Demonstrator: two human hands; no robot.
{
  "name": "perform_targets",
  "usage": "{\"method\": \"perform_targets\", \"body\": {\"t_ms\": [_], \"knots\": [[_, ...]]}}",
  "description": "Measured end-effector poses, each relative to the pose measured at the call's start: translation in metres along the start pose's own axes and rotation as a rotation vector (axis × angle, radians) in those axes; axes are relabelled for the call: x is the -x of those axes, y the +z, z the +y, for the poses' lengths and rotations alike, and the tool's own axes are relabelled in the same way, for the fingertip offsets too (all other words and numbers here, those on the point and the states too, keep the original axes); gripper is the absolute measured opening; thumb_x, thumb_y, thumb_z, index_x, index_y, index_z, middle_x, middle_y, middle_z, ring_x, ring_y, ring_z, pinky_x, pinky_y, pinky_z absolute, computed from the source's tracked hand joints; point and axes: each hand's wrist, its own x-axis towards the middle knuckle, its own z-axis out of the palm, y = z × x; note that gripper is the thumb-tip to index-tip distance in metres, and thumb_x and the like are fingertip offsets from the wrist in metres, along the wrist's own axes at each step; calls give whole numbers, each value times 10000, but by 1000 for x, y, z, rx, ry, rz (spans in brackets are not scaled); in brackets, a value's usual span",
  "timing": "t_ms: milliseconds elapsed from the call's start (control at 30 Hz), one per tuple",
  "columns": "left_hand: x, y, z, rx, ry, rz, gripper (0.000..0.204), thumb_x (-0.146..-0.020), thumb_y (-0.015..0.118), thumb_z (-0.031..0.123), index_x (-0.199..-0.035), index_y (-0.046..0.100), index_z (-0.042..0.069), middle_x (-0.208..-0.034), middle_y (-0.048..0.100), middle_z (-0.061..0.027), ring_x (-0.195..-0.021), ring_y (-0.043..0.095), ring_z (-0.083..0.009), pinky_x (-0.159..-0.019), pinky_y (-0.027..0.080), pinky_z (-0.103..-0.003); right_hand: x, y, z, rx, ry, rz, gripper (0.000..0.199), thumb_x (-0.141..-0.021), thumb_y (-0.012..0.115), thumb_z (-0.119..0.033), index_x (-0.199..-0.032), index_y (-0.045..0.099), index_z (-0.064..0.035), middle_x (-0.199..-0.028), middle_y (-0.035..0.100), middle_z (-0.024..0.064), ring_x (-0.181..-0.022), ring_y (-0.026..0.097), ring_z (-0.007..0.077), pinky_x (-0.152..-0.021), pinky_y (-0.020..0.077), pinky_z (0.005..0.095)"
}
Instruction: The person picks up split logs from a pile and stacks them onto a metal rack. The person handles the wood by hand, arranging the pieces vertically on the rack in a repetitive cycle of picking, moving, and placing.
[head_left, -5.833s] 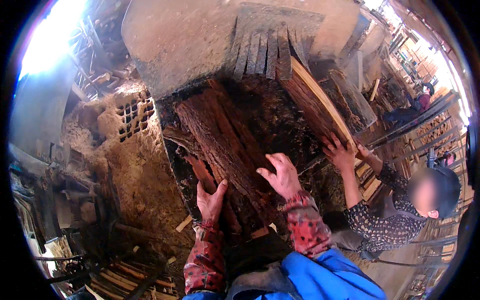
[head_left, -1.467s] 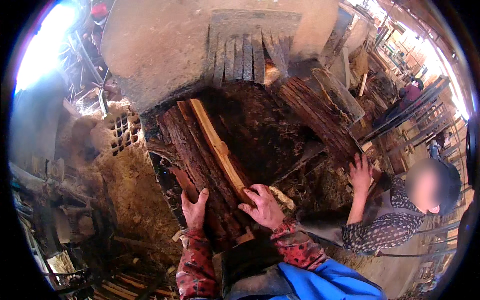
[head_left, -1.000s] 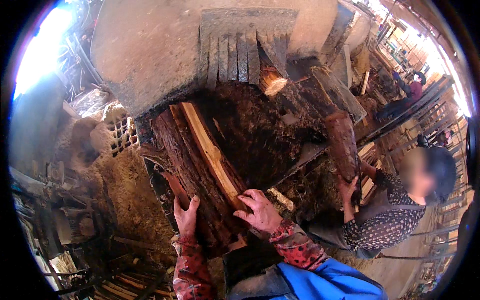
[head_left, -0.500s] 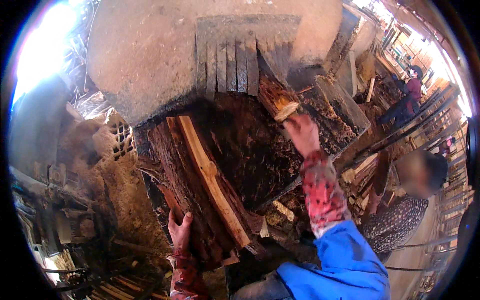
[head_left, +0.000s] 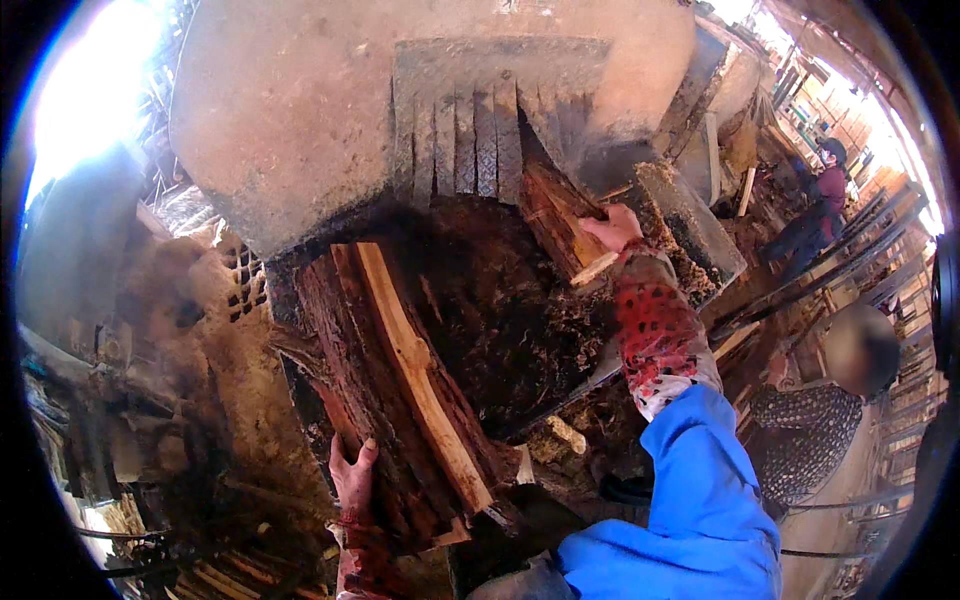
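Observation:
My right hand (head_left: 617,228) grips the right edge of a reddish-brown wood slab (head_left: 560,222) at the machine's opening. The slab's far end disappears behind dark hanging flaps (head_left: 487,135); its pale cut end faces me. On the left lies a stack of bark-covered slabs (head_left: 365,400), one showing a long pale sawn face. My left hand (head_left: 352,475) holds the near left edge of that stack, thumb on one side; some of its fingers are hidden.
A dark, debris-strewn bed (head_left: 490,310) stretches below the flaps under a large tan casing (head_left: 290,110). Wood chips (head_left: 680,225) pile at its right. One person (head_left: 810,430) is near on the right, another (head_left: 825,195) farther back. Scrap wood (head_left: 235,580) lies lower left.
The slab under the flaps has come nearer to me, with more of it showing. My right hand has shifted from its near end to its right edge. The left hand stays on the stack.

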Motion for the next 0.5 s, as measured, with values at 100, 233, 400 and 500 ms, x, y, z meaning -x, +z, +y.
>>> {"method": "perform_targets", "body": {"t_ms": [100,233,400,500], "knots": [[-1,4,4,26,6,-38,854,-719,753,411,-1316,410,-95,-1233,559,-188,-1128,527,-251,-992,375,-341,5,-12,21,-8,7,-15,461,-718,668,-492,-973,690,-109,-819,674,168,-777,649,337,-665,495,417],[8,-2,18,73,16,-36,851,-725,755,418,-1317,414,-88,-1224,565,-173,-1120,528,-245,-990,373,-336,30,-9,-14,395,26,134,563,-689,664,-462,-1049,564,-41,-778,649,122,-823,639,319,-755,489,444],[-2,8,-5,126,69,-63,744,-759,748,375,-1287,453,-57,-1203,576,-139,-1090,536,-220,-965,390,-323,140,-32,-51,78,119,-105,554,-685,703,-390,-1055,561,-3,-840,660,179,-825,651,337,-729,507,426],[1,10,6,185,73,-110,691,-766,751,345,-1269,475,-40,-1174,590,-117,-1057,548,-200,-939,409,-316,222,5,-40,88,172,-91,604,-712,706,-398,-1125,544,12,-935,660,213,-866,642,375,-771,513,438]]}}
